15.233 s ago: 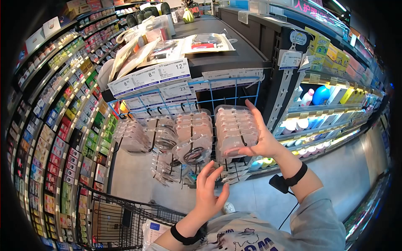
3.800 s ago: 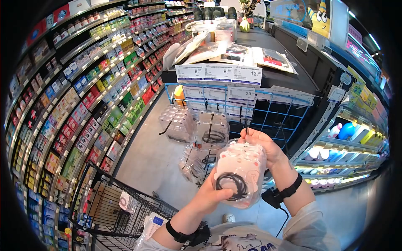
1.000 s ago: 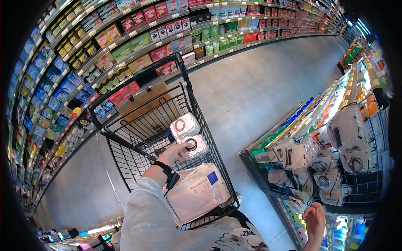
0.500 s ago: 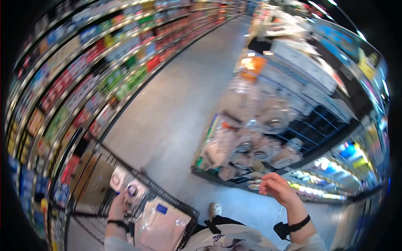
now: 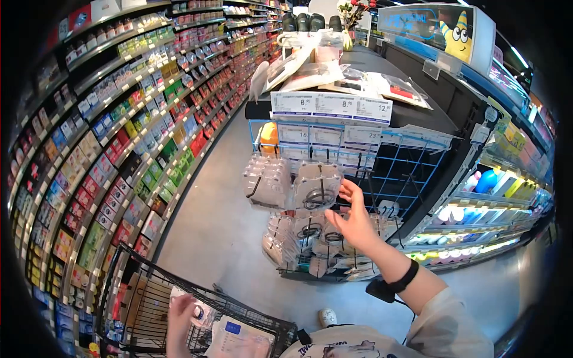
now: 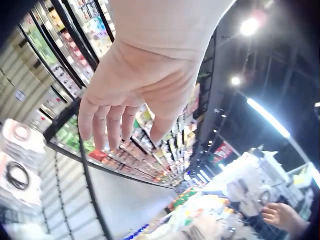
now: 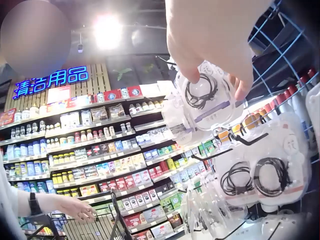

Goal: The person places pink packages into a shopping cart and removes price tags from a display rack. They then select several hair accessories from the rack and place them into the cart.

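Clear packs with dark cords (image 5: 316, 190) (image 7: 200, 95) hang on a hook of a blue wire rack (image 5: 394, 155). Beside their right edge is my right hand (image 5: 360, 222) (image 7: 212, 40), thumb and fingers spread apart; whether a fingertip touches the plastic, I cannot tell. To the left hangs another stack of clear packs (image 5: 265, 182). My left hand (image 5: 181, 319) (image 6: 140, 85) is over the cart (image 5: 161, 286), empty, its fingers loosely bent down. Inside the cart lie clear packs with ring-shaped cords (image 5: 203, 315) (image 6: 19, 175) and a large pale package (image 5: 242, 341).
More packs (image 5: 280, 241) hang on the lower hooks. Above the rack, a black counter (image 5: 382, 65) carries flat packages and price tags (image 5: 331, 106). Long stocked shelves (image 5: 119, 149) line the left side, with an aisle floor (image 5: 206, 232) between; lit shelves (image 5: 477, 215) stand at right.
The head view has turned back squarely to the rack. My right hand has moved up beside the upper hanging packs. My left hand has come off the packs in the cart.
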Demonstrator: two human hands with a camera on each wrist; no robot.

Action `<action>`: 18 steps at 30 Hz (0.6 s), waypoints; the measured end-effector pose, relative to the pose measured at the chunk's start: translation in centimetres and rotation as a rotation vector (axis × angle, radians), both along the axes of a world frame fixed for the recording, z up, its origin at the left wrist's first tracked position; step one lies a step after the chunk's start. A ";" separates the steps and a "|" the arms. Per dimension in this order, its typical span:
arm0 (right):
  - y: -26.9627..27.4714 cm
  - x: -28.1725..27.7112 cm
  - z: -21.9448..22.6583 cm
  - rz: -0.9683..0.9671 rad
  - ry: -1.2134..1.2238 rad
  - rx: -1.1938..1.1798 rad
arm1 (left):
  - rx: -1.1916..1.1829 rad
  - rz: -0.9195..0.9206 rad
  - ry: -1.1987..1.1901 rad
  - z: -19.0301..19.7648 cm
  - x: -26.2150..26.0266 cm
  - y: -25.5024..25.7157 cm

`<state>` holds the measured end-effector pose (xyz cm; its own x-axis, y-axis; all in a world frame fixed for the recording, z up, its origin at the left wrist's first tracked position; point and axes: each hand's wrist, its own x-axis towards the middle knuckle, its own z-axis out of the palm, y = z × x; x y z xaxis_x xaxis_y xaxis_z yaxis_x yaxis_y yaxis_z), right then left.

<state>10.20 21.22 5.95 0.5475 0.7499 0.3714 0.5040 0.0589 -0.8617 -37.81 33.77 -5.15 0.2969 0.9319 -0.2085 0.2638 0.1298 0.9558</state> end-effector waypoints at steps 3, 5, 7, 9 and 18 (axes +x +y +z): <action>1.8 0.2 0.0 -0.034 0.040 0.110 | -0.028 -0.184 -0.122 3.1 7.0 -3.6; 2.1 0.1 -0.4 -0.097 0.015 0.144 | -0.034 -0.281 -0.224 3.5 10.4 -5.2; 2.3 -0.5 0.2 -0.249 0.011 0.185 | -0.027 -0.318 -0.261 4.0 13.2 -6.3; 2.4 -0.5 0.5 -0.256 -0.074 0.180 | -0.008 -0.355 -0.286 4.6 15.7 -7.5; 3.3 0.3 -0.7 -0.150 -0.019 0.273 | -0.050 -0.366 -0.295 5.3 18.6 -9.9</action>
<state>10.51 24.47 5.27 0.6353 0.5327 0.5591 0.5403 0.2108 -0.8147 -19.24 23.90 0.14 0.6576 0.7457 -0.1075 0.0187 0.1264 0.9918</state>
